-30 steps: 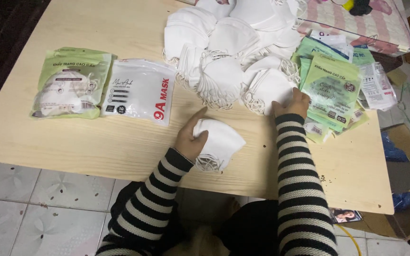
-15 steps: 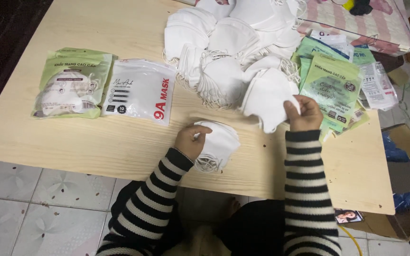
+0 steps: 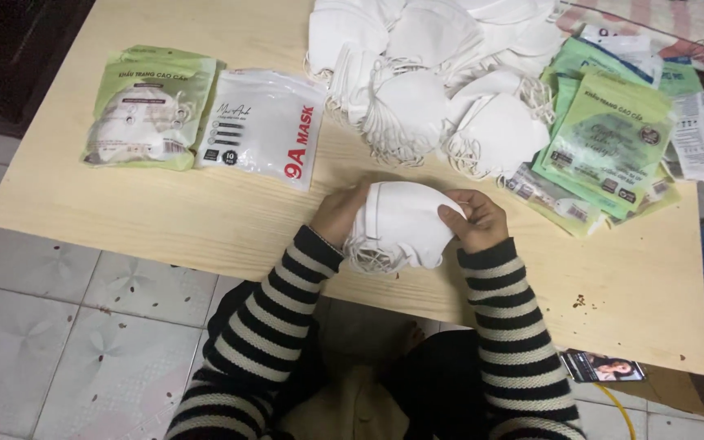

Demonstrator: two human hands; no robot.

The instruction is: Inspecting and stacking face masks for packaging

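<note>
Nearest the camera, two sleeves of black-and-cream striped knit lead up to a small stack of white face masks [image 3: 401,224], soft, cupped and folded, with thin elastic loops bunched at its lower left. The stack sits just above the near edge of the pale wood-grain counter [image 3: 205,220]. The left hand [image 3: 340,213] presses the stack's left side, its grip curled around the edge. The right hand [image 3: 476,218] pinches the stack's right side, thumb on top, fingers wrapped beneath, so both grips are closed on the masks.

Left of the stack and farther back lie two flat, glossy plastic packs: a white mask pack [image 3: 264,126] with red lettering, and beyond it to the left a green mask pack [image 3: 150,106] with a clear window. Behind the stack spreads a loose heap of white masks [image 3: 442,73], too many to count. Right of the stack, a fan of green packets [image 3: 613,138] overlaps, their number unclear. A small photo card [image 3: 603,367] lies on the floor by the counter's near right corner.
</note>
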